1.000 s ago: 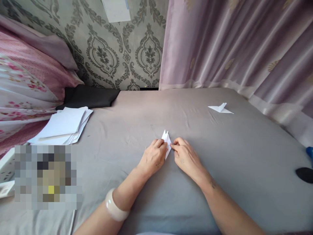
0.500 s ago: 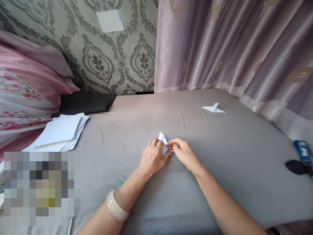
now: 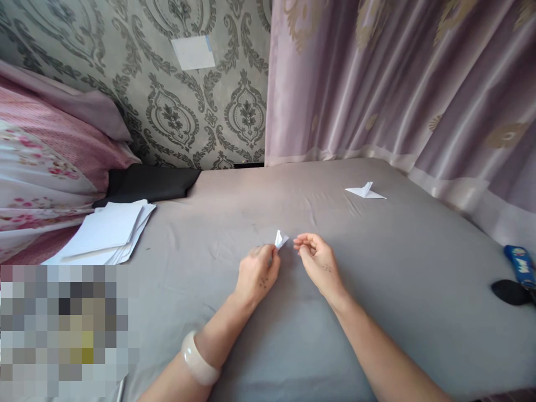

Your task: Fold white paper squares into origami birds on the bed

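Between the thumb and fingers of my left hand (image 3: pixel 256 274) is a small white folded paper (image 3: pixel 282 240), its pointed tips sticking out past my fingertips. The rest of it is hidden by the hand. My right hand (image 3: pixel 319 260) is just to the right of the paper, not touching it. Its fingers are slightly bent and apart, with nothing visible in them. Farther off to the right, a folded paper bird (image 3: pixel 365 193) rests with spread wings and upright points.
Grey cloth (image 3: pixel 234 201) covers the surface under my hands. A stack of white paper sheets (image 3: pixel 111 226) lies at the left, by a black folded item (image 3: pixel 154 183). At the right edge are a blue object (image 3: pixel 520 265) and a dark rounded one (image 3: pixel 510 292). The lower left is blurred out.
My left hand has closed on the folded paper and turned it, lifting it slightly. My right hand has come away from the paper to the right. The camera view has tilted up slightly.
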Motion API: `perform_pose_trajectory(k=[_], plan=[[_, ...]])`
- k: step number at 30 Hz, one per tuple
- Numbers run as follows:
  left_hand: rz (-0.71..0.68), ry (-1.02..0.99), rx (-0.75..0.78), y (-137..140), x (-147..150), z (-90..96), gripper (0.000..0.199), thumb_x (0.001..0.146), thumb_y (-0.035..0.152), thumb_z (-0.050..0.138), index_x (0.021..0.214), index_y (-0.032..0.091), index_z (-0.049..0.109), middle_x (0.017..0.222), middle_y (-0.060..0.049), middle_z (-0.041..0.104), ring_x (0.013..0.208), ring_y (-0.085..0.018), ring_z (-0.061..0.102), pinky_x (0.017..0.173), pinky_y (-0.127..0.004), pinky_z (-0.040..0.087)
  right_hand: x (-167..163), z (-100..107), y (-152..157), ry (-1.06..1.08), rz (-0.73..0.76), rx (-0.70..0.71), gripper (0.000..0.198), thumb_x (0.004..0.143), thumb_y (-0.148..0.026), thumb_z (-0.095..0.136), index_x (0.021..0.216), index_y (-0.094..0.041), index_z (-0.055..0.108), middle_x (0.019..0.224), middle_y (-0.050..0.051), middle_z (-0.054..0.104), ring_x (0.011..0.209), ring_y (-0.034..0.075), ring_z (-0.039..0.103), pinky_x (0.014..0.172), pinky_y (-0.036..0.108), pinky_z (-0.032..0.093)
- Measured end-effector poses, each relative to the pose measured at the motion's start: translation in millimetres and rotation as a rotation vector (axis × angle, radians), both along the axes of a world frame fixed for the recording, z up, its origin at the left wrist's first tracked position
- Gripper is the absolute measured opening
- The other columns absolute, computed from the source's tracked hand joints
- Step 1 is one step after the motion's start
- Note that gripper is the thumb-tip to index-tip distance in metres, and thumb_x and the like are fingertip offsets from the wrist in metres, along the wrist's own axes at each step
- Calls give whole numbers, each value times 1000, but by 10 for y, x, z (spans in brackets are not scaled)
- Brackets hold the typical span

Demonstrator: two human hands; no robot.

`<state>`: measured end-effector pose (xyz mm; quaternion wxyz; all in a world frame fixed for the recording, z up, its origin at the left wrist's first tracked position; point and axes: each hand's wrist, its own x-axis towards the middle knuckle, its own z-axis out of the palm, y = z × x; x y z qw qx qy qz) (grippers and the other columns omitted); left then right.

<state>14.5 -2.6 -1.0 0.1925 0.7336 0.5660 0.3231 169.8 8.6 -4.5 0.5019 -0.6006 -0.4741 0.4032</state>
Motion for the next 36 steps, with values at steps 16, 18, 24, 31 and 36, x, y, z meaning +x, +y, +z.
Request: perform_pose_trajectory(k=[16,18,24,31,36], plan=[[110,-1182,-497,51,63,49,38,64,31,77,95,18,60,85,-1,67,74,-13,63,69,-24,47,-50,76,-41,241,159,-130,53,75,-40,67,119,-18,47,91,5,73,85,21,68,74,33,52],[98,-1108,-527,73,31,39,36,65,33,78,92,16,62,79,-1,66,69,-12,61,66,-23,46,6,61,-27,131,231,-131,52,78,-37,64,123,-18,44,88,4,72,83,20,68,75,33,51],[120,-708,-499,111,-47,-15,17,72,31,68,78,15,64,65,0,63,60,-12,56,58,-23,41,47,-112,-7,-319,213,-48,34,82,-28,56,114,-21,45,90,3,71,76,16,67,74,32,51],[35,-129,-127,140,-134,-154,13,80,17,57,90,19,65,91,-6,62,81,-18,60,74,-31,48,77,-97,-35,-553,319,51,16,82,-16,53,93,-23,61,99,2,60,74,14,59,75,31,46],[-222,11,-92,139,-269,-165,32,81,5,42,95,19,67,96,-7,63,85,-17,58,79,-30,49,142,-28,-73,-700,498,132,36,84,-5,40,104,-24,64,103,3,59,91,14,60,82,28,46]])
